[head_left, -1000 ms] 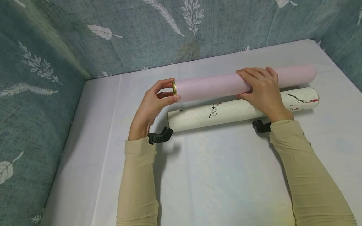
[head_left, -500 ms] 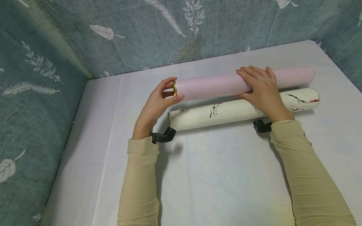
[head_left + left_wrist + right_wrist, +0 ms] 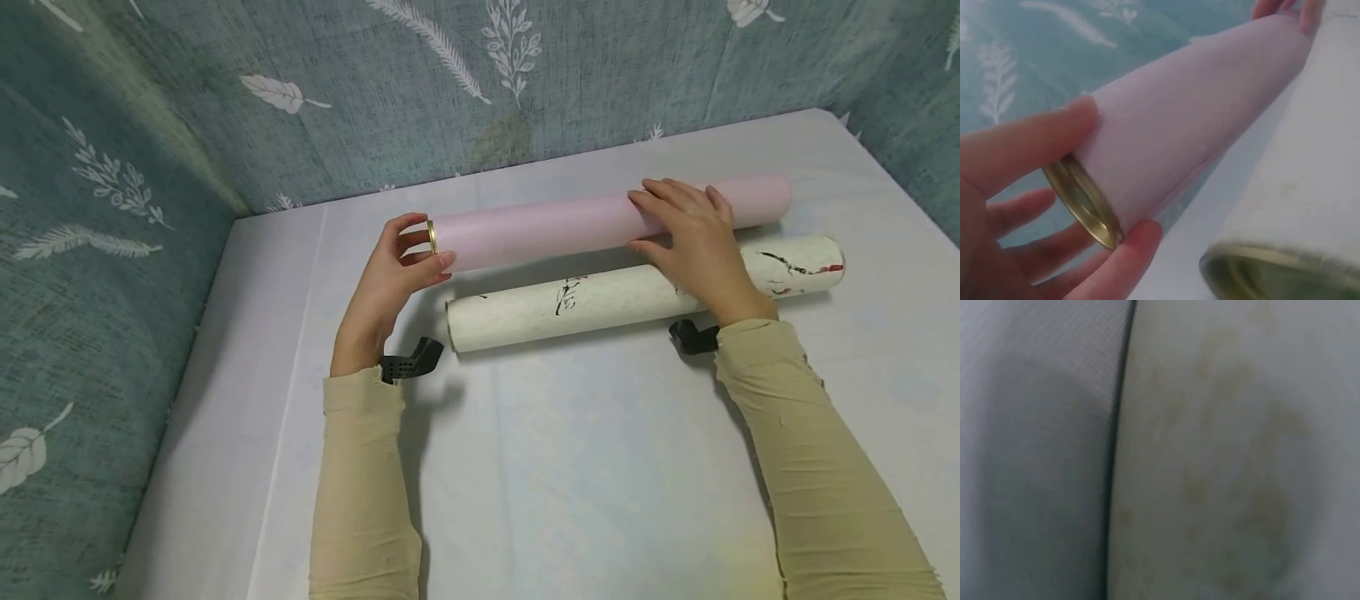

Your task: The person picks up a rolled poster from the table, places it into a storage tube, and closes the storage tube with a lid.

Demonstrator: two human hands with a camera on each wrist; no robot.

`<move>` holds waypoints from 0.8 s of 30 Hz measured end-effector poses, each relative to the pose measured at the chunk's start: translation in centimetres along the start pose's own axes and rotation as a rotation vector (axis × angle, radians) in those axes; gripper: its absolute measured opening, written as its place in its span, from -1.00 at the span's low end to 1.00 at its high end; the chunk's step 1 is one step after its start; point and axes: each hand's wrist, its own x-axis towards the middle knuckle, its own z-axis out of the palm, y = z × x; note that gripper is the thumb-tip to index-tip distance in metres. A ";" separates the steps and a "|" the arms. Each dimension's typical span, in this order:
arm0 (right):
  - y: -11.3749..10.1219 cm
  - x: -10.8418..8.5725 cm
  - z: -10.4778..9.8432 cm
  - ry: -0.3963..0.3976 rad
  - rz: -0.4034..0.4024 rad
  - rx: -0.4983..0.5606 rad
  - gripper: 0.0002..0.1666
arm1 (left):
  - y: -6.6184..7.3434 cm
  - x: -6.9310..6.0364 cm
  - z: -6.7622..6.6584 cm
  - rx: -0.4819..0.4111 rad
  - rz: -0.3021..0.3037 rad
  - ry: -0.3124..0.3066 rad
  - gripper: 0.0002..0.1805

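A long pink tube (image 3: 540, 229) with a gold metal rim lies across the far part of the table. My left hand (image 3: 384, 275) grips its left end, thumb on the near side and fingers at the rim; the left wrist view shows the rim (image 3: 1082, 201) between thumb and fingers. Farther right, my right hand (image 3: 693, 237) holds the tube from above, fingers over the top and thumb on the near side. Nearer me lies a cream tube (image 3: 517, 321) with dark brush marks and red spots, partly behind my right hand. The right wrist view shows just its blurred surface (image 3: 1210, 456).
A white cloth (image 3: 585, 467) covers the table. Green-blue fabric (image 3: 360, 125) with white leaf prints hangs along the back and left sides. Black wrist cameras (image 3: 414, 360) sit at both cuffs, the left one close to the cream tube's end.
After shifting slightly right, my left hand has moved left with the pink tube. The tube has slid left beneath my right hand, which stays nearly in place. The cream tube has not moved.
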 end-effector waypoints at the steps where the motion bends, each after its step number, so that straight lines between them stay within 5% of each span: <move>1: 0.0 0.0 0.0 0.010 -0.003 0.002 -0.35 | -0.1 0.1 -0.2 -0.013 -0.005 0.012 -0.25; 12: 0.1 0.0 0.2 0.072 -0.056 0.002 -0.55 | -1.7 0.8 -1.5 -0.063 -0.026 0.084 -0.62; 24: 0.1 0.0 0.3 -0.064 -0.052 -0.027 -0.55 | -6.7 3.1 -3.0 -0.093 -0.038 0.136 -0.66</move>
